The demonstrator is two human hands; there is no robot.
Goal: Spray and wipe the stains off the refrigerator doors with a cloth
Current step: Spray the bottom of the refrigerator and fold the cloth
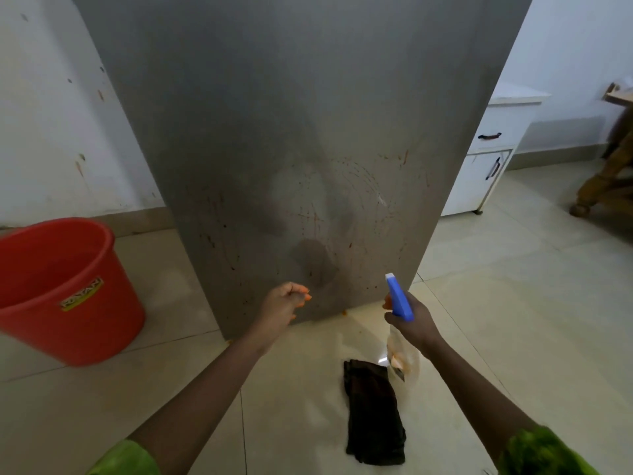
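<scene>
The grey refrigerator door (301,138) fills the middle of the view, its lower half flecked with reddish-brown stains and a wet circular smear (329,207). My right hand (414,323) grips a clear spray bottle (399,298) with a blue head, nozzle pointing up toward the door's lower right. My left hand (282,308) hovers near the door's bottom edge, fingers loosely curled and holding nothing. A dark folded cloth (373,413) lies on the floor tiles between my arms, below the bottle.
A red plastic bucket (61,289) stands on the floor at the left. A white cabinet (493,156) with dark handles sits behind the fridge at the right, and wooden furniture (609,159) at the far right. Pale floor tiles (513,320) spread around.
</scene>
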